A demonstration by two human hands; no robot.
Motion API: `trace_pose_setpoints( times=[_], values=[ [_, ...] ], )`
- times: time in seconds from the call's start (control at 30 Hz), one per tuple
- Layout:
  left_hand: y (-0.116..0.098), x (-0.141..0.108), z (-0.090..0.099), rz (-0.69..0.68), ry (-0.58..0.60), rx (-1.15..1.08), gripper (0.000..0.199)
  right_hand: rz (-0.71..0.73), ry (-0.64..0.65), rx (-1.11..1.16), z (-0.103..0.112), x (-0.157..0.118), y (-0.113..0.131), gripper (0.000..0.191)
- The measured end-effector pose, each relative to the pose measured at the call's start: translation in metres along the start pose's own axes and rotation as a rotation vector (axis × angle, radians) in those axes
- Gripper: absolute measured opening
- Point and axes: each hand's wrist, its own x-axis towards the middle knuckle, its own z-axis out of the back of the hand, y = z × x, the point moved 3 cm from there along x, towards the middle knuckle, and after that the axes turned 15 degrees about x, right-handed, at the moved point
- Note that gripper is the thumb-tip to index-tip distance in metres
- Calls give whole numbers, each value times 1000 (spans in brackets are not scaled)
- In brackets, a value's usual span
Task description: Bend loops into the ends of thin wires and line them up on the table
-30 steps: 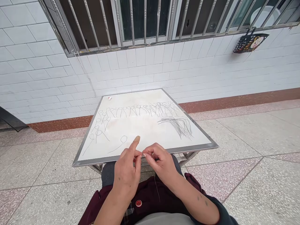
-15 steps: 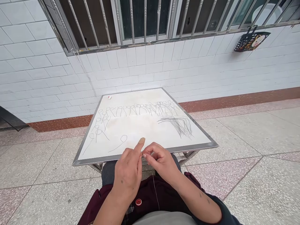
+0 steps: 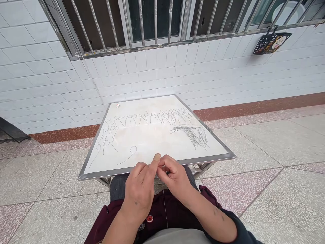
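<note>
Thread [image 3: 164,206]: a single thin strand, pinched between your two hands just short of the table's near edge. Its long axis ran near-vertical, from the fingertips straight down toward your lap, over the dark red garment [image 3: 175,210]. The upper end was hidden inside the pinch; whether a loop had been formed there could not be told.

Left hand [image 3: 141,188]: fingers curled, forefinger raised with its tip pressed against the right hand's fingertips, closed on the strand.

Right hand [image 3: 175,178]: thumb and forefinger pinched together on the same strand, remaining fingers folded. Both hands met at one point, so neither was nearer the thread than the other.

Table [image 3: 218,157]: white top in a metal frame, its near edge directly beyond your knuckles. You had free top just past the hands, in the near middle.

Looped strands [image 3: 149,118]: a row laid side by side along the far part of the top, continuing down the left side; one lone loop [image 3: 132,150] lay nearest your left hand.

Loose strands [image 3: 194,135]: an unsorted bundle on the right, well apart from your hands.

Small red-and-white object [image 3: 118,105]: far left corner; too small to identify.

Red button [image 3: 149,218]: on the garment, below your left hand.

Surroundings: tiled floor on both sides, a white tiled wall [image 3: 177,74] beyond.
</note>
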Motion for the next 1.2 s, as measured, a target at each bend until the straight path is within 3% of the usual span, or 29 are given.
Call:
trace_pose_setpoints(
  times=[0.13, 0.37, 0.5, 0.63, 1.0, 1.2],
  values=[
    [3, 1, 0, 60, -10, -63, 64, 102, -40, -46, 0, -1, 2, 14],
    [16, 3, 6, 516, 200, -413, 58, 149, -41, -32, 4, -2, 3, 11],
    [14, 2, 6, 596, 284, -531, 60, 176, -8, -31, 3, -3, 2, 13],
    [11, 2, 7, 681, 292, -583, 57, 255, 36, -55, 1, -3, 3, 16],
    [8, -3, 7, 682, 318, -528, 56, 408, 48, -171, -3, -9, 3, 20],
    [8, -3, 6, 660, 293, -485, 51, 341, 9, -163, -1, -8, 1, 18]
  ],
)
